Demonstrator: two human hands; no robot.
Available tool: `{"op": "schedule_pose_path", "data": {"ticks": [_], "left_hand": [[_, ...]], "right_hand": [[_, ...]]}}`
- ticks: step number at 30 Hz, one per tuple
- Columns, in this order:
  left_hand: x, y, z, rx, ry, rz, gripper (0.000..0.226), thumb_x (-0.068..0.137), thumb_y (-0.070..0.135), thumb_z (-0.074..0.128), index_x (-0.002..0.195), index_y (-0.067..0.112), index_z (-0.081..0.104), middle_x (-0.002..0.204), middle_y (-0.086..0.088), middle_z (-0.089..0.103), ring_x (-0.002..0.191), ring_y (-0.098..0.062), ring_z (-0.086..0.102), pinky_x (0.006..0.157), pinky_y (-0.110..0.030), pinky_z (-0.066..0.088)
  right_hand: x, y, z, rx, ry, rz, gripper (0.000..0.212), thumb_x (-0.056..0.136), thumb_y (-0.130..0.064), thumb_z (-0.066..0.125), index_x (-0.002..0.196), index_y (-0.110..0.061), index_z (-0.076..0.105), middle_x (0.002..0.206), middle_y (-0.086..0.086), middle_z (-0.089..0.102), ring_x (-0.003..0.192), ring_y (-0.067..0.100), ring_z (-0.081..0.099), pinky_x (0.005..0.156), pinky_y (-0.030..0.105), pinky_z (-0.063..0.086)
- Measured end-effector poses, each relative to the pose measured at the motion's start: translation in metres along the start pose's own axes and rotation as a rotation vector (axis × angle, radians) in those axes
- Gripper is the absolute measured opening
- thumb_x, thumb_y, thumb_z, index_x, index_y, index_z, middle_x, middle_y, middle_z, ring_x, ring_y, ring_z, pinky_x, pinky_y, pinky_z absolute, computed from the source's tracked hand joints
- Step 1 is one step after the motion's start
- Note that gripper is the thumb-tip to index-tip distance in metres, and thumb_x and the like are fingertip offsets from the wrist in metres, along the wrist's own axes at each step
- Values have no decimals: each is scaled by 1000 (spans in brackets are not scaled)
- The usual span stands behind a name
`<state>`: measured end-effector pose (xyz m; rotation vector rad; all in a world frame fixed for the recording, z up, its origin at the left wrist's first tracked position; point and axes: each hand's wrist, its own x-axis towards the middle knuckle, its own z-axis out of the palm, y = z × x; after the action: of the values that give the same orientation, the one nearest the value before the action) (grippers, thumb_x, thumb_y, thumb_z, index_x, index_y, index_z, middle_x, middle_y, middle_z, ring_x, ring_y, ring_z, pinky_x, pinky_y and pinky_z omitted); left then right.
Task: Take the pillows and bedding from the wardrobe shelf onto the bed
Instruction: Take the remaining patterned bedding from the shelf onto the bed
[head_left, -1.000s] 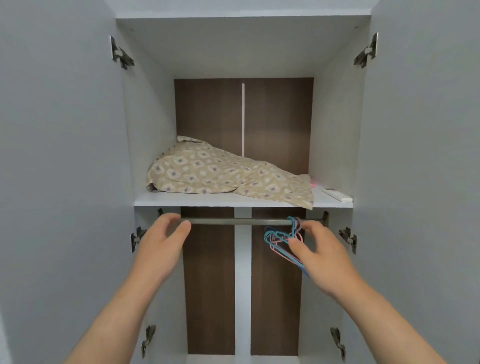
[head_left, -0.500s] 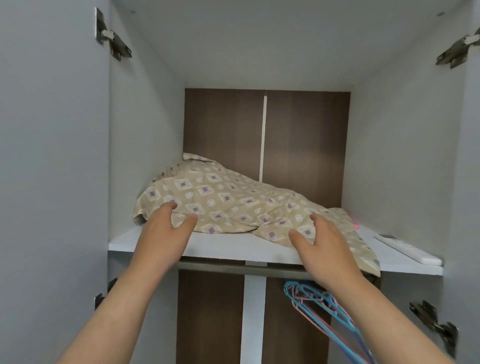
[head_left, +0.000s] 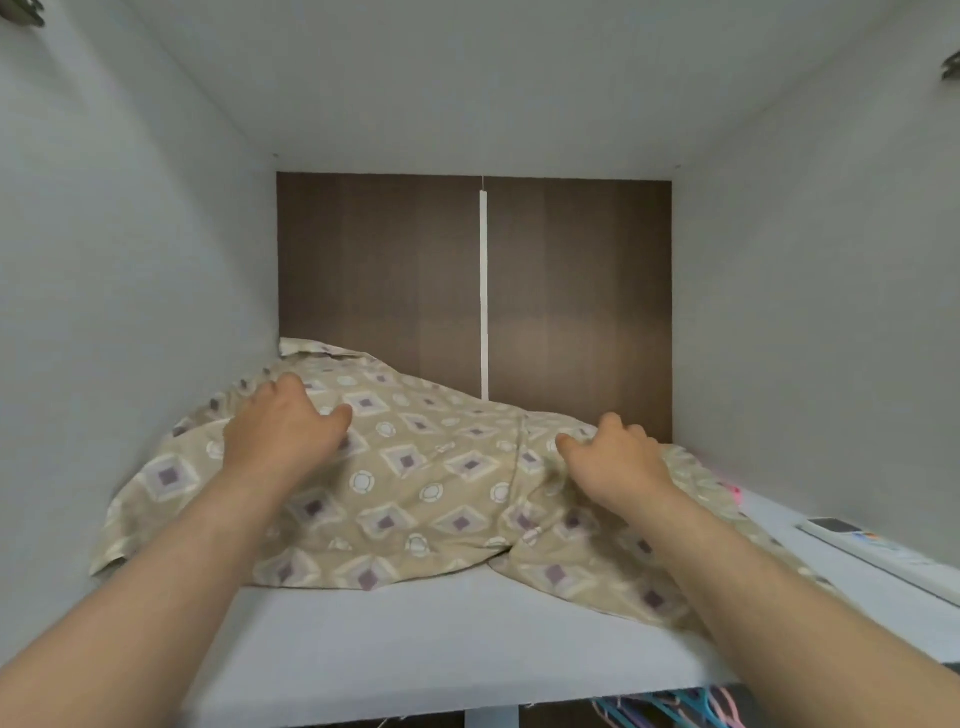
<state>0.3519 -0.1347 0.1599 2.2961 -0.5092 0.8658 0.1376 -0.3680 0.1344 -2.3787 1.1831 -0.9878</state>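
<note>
White laminate walls and a dark brown wood-grain back panel enclose the upper wardrobe compartment, seen from close in front of its white shelf. Both bare forearms reach in over the shelf's front edge. The left hand lies palm down on the high, left part of a beige patterned bedding bundle, its fingers curled loosely into the cloth and the thumb spread toward the middle; it presses on the fabric, but whether it has actually gripped a fold cannot be told. The right hand rests on the lower, right part of the same bundle, fingers bent and digging slightly into the cloth, again with no pinched fold clearly visible. The two hands are well apart, one on each half of the heap.

The bedding, printed with purple-centred diamonds and white rings, sits on the shelf against the left wall and slopes down to the right. Just beside its right end lies something small and pink, too hidden to identify. Farther right, a white remote control lies on the shelf near the right wall. Below the shelf edge, blue and pink plastic hangers show.
</note>
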Motion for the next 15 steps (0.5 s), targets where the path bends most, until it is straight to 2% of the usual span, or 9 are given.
{"op": "schedule_pose_path", "data": {"ticks": [4,8,11,15], "left_hand": [[32,-2,23,153,-77,-87,87,75,70,45,133,5,46,137,-20,50,125,-38,45,103,-44,37],[50,-14,42,159,-197,-220,110,61,88,34,132,5,48,136,-17,54,120,-37,51,99,-46,41],[62,-14,51,50,-278,-235,122,45,100,31,121,8,59,128,-13,61,112,-35,57,96,-48,43],[73,-8,61,154,-313,-249,137,30,104,32,128,12,54,133,-9,58,117,-33,55,97,-45,44]], "right_hand": [[42,-5,18,-22,-76,153,88,77,-76,36,134,-10,49,133,15,55,120,36,50,98,43,42],[75,1,41,-91,-162,232,107,62,-90,28,133,-14,56,135,9,58,121,32,53,102,45,41],[98,4,59,-143,-231,189,104,61,-88,29,132,-18,59,138,8,56,124,31,51,105,46,37],[120,2,72,-179,-257,165,96,61,-87,38,123,-18,64,131,7,61,120,30,55,104,45,40]]}}
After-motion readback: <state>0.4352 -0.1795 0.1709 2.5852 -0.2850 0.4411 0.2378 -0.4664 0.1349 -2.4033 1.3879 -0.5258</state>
